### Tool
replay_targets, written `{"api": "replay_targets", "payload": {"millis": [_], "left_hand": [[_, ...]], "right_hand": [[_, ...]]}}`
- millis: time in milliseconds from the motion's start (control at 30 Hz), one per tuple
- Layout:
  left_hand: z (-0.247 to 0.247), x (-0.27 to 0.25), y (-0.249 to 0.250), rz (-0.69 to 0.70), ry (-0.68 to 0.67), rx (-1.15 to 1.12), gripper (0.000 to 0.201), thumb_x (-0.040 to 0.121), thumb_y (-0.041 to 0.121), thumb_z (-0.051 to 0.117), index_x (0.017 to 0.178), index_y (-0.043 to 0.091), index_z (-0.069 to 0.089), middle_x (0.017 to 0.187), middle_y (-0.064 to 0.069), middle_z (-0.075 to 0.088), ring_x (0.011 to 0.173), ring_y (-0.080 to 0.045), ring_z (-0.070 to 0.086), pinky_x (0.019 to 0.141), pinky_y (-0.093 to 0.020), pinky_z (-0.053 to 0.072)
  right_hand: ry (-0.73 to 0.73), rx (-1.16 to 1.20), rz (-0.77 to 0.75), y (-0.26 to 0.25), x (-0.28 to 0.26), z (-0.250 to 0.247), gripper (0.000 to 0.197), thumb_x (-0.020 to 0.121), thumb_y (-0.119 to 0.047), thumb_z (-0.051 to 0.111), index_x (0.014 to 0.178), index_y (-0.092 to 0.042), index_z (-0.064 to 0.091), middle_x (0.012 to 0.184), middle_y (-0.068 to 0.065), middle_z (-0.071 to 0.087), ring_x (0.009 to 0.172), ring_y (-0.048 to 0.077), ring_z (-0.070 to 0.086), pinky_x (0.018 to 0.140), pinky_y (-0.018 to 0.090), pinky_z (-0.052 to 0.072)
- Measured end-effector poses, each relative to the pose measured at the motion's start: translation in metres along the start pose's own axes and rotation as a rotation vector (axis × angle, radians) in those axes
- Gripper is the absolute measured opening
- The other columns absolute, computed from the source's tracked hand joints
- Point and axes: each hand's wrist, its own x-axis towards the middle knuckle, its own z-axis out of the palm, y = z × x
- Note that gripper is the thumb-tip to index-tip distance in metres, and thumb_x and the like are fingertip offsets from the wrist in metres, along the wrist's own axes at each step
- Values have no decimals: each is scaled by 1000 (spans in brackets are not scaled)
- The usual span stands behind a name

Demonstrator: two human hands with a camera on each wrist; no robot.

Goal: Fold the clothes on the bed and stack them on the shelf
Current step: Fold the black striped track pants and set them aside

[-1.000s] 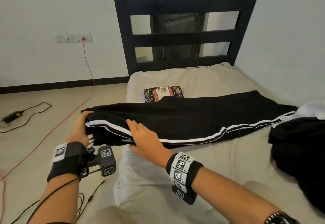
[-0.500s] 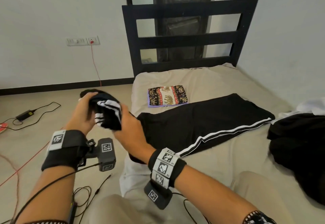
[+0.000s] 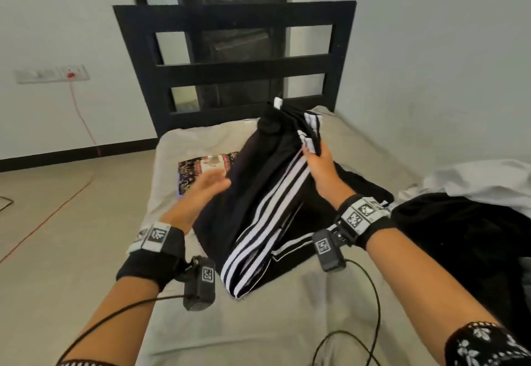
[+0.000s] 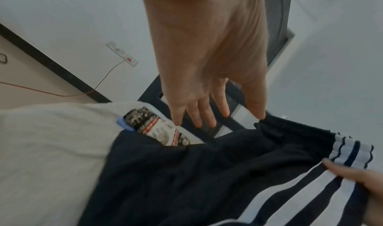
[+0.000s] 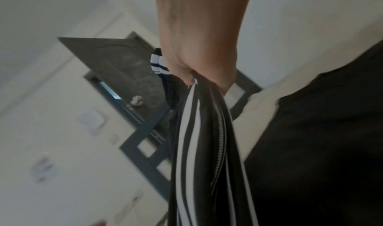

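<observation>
Head view, from the left: a wall socket (image 3: 51,74) with a red cable (image 3: 83,118) running down to the floor, then the folded patterned cloth (image 3: 201,166) lying on the bed (image 3: 258,322) in front of the black headboard (image 3: 235,64). The left hand (image 3: 205,190) is spread flat with fingers straight, holding nothing, alongside the black track pants (image 3: 267,193). The right hand (image 3: 319,164) grips the pants by their white-striped waistband, fingers curled round the bunched fabric and lifting that end above the mattress while the lower part rests on the bed. Farther right lies a heap of dark clothes (image 3: 465,239) and a white garment (image 3: 482,179)
</observation>
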Motion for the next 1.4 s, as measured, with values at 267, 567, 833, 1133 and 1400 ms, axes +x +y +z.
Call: {"api": "replay_targets", "payload": {"millis": [267,567,833,1133,1400], "left_hand": [[62,27,-92,-167,-242,650,100,36,86,68,122,40,44,127,6,39,122,-14,35,106,-30,34],[84,1,-132,-26,-225,1252,63,79,33,64,134,29,34,119,5,41,109,-15,46,79,-25,37],[74,-4,-133,-109,-354,895,55,76,49,73,118,31,43,109,8,53,90,-8,55,80,-21,47],[77,-21,-125,45,-124,1207,32,81,35,64,71,28,35,65,11,43,58,-6,42,50,-16,26],[90,-47,-132,97,127,1095,23,90,28,56,86,20,34,59,8,37,47,-8,35,45,-19,25]], "right_hand": [[54,-82,601,108,53,-126,46,95,-22,60,137,-11,44,131,12,55,121,32,52,92,45,45],[268,-108,529,135,65,-151,51,85,3,64,130,-10,44,133,17,50,116,34,54,80,41,51],[273,-823,354,130,37,-150,68,78,-2,71,135,1,34,139,26,38,125,42,43,103,44,39],[-725,-1205,-281,117,-13,-128,51,77,-37,77,122,-23,57,121,-5,54,112,11,49,99,26,41],[-880,-1192,-541,101,-52,-83,34,80,-34,73,109,-21,61,111,-6,56,101,10,49,87,22,42]]}}
